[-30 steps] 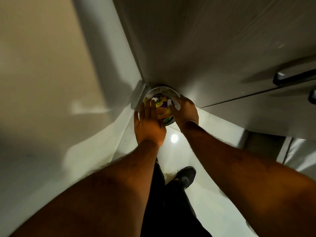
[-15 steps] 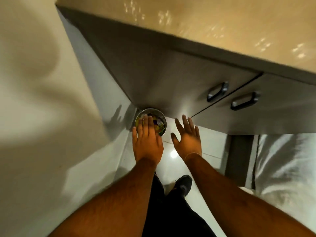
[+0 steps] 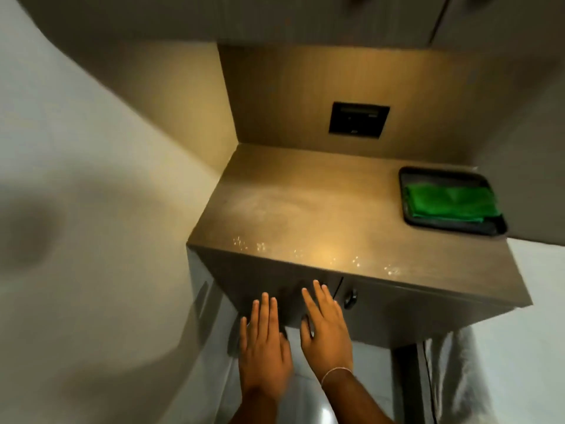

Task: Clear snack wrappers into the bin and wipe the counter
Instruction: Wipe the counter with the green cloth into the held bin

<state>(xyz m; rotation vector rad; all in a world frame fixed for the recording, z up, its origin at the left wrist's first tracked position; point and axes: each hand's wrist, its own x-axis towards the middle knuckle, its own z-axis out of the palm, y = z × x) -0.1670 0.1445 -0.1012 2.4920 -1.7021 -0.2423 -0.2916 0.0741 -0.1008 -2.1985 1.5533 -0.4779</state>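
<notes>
The brown counter (image 3: 321,206) fills the middle of the view, with small shiny specks near its front edge. A folded green cloth (image 3: 452,201) lies in a black tray (image 3: 409,179) at the counter's right rear. My left hand (image 3: 264,347) and my right hand (image 3: 325,328) are side by side below the counter's front edge, before the cabinet door. Both hold nothing and their fingers are spread. The bin and the wrappers are out of sight.
A white wall runs along the left. A black wall socket (image 3: 358,120) sits on the back panel above the counter. Upper cabinets (image 3: 305,16) hang overhead. A round cabinet handle (image 3: 350,298) is right of my right hand. White fabric hangs at the lower right.
My view has lifted from the bin on the floor to the counter top. Both hands left the bin with the wrappers in it and rose, empty, to the cabinet front.
</notes>
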